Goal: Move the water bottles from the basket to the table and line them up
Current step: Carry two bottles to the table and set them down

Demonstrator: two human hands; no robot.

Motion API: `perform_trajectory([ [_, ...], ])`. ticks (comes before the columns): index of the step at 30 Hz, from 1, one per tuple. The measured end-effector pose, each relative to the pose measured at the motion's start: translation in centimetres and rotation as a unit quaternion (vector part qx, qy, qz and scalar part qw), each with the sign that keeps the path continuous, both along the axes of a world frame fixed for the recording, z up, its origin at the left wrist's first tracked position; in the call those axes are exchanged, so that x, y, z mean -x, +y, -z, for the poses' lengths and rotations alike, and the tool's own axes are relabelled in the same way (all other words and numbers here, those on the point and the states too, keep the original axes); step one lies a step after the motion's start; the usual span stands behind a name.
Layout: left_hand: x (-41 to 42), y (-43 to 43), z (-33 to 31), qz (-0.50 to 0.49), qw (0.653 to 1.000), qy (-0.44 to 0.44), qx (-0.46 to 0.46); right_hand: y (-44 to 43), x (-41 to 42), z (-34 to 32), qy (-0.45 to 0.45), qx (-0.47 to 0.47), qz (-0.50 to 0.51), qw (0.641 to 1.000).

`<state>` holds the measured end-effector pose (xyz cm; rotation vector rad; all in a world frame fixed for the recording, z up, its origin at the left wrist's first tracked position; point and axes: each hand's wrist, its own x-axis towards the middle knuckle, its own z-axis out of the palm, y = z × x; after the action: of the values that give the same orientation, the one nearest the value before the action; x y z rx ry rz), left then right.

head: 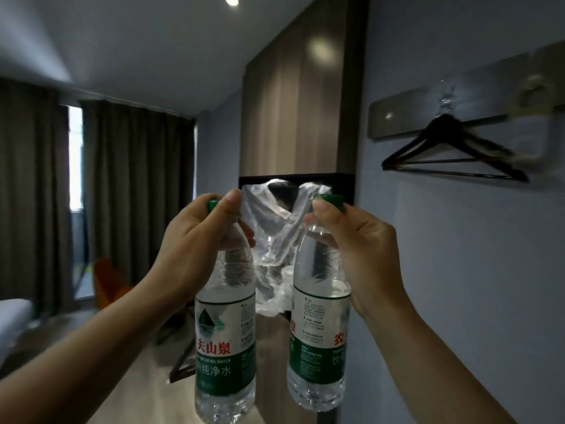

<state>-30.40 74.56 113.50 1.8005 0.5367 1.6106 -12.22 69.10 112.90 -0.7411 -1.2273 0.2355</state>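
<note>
I hold two clear water bottles with green caps and green-white labels up in front of me. My left hand [195, 237] grips the neck of the left bottle [224, 347]. My right hand [351, 240] grips the neck of the right bottle [318, 341]. Both bottles hang upright, a short gap apart. Behind them a crumpled clear plastic bag [275, 240] sits in a dark open niche [342, 185]. No basket and no table top show in this view.
A black clothes hanger [452, 154] hangs from a wall rail at the right. A wood-panelled column [293, 96] rises behind the niche. Dark curtains [134, 194], an orange chair [107, 280] and a bed corner [12, 316] lie to the left.
</note>
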Motion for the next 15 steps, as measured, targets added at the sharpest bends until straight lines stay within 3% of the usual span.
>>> perform_trajectory([
  [15, 6.0, 11.8, 0.5, -0.167, 0.986, 0.012, 0.002, 18.8, 5.2, 0.8, -0.007, 0.009, -0.172, 0.985],
])
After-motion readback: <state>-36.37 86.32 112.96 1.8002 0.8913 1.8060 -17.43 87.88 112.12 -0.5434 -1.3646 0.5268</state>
